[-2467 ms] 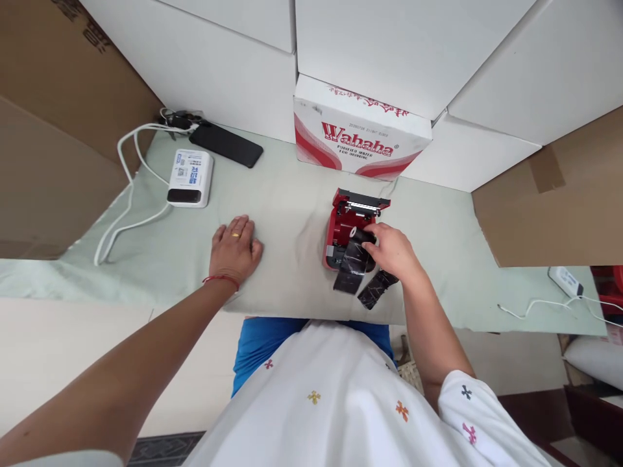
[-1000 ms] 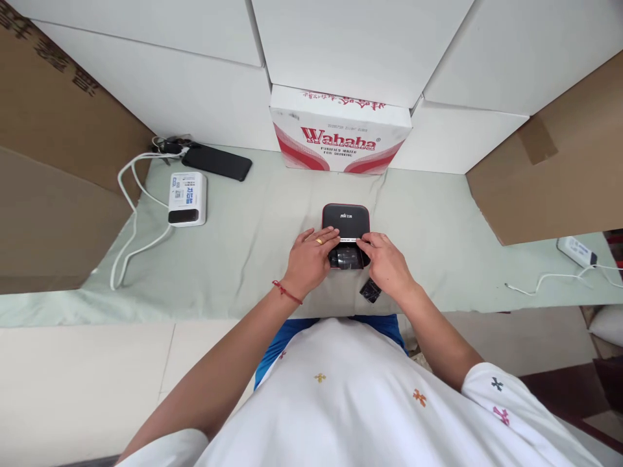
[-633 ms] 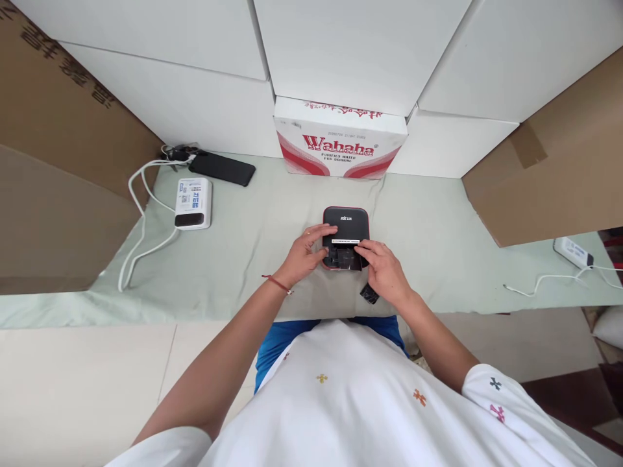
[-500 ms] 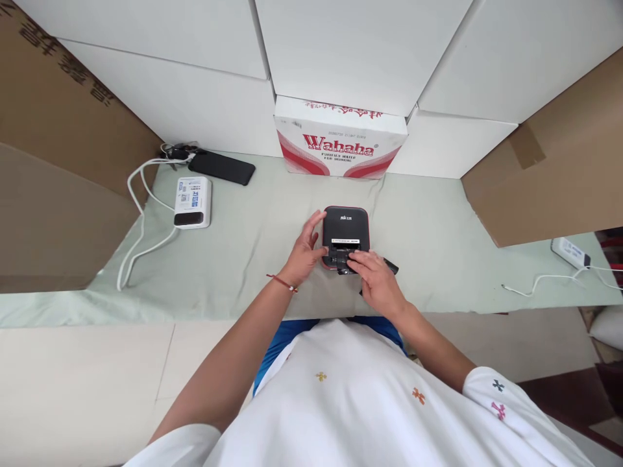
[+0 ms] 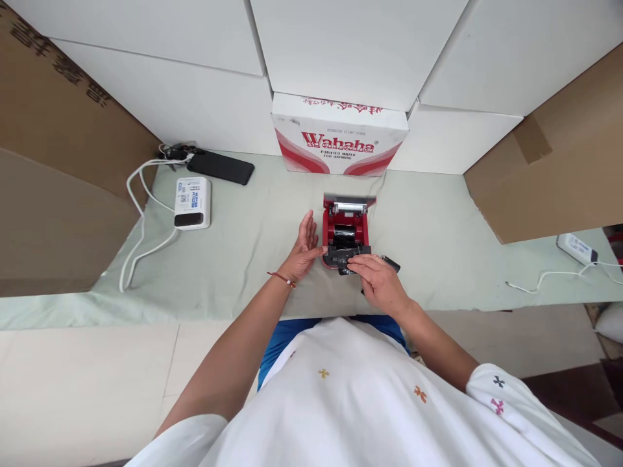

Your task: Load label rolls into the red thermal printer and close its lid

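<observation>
A small red label printer (image 5: 346,230) sits on the pale green cloth (image 5: 243,246) with its lid standing up and a black roll visible inside. My left hand (image 5: 305,249) rests against the printer's left side, fingers stretched out, thumb touching its front corner. My right hand (image 5: 377,277) is at the printer's front edge, fingers pinched on the black strip (image 5: 346,263) that comes out of it. A loose end of black strip (image 5: 390,263) pokes out beside my right hand.
A red-and-white Wahaha carton (image 5: 339,136) stands behind the printer among white boxes. At the back left lie a black phone (image 5: 220,168), a white power adapter (image 5: 192,202) and its white cable (image 5: 137,220). Brown cardboard stands on both sides. Another white adapter (image 5: 577,247) lies far right.
The printer's lid, shut half a second ago, now stands up and shows the red inside. My left hand slid from the lid to the printer's left side; my right stays at the front.
</observation>
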A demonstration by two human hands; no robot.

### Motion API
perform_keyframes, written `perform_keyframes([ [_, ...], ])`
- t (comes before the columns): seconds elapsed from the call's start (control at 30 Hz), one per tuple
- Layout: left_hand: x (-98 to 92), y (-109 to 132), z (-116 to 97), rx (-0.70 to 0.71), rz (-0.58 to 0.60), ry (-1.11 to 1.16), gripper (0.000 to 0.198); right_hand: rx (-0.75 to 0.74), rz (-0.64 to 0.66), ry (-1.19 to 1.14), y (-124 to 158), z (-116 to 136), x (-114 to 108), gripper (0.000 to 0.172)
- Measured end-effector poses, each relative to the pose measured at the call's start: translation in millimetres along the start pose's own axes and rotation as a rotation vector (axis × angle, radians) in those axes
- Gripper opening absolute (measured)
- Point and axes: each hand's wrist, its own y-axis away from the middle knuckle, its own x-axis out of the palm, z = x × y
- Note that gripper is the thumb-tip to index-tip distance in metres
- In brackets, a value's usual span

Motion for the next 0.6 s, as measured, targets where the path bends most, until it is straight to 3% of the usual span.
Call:
perform_keyframes([
  [0.1,4.6,0,16,0.071,-0.023,-0.004,0.105,0.109,0.063,0.046,-23,-2,-15,0.050],
  [0.23,8.3,2,26,0.163,-0.039,-0.017,0.086,0.293,0.220,0.200,-79,-10,-30,0.045],
  [0.33,9.6,3,28,0.194,-0.053,-0.025,0.078,0.400,0.389,0.318,-124,-13,-26,0.028],
  [0.4,10.6,4,28,0.201,-0.060,-0.030,0.075,0.456,0.485,0.368,-147,-11,-16,0.036],
  [0.5,12.0,3,29,0.212,-0.076,-0.045,0.073,0.517,0.545,0.395,-162,-2,-6,0.048],
  [0.6,13.3,3,29,0.226,-0.086,-0.065,0.072,0.533,0.491,0.364,-152,11,-13,0.040],
])
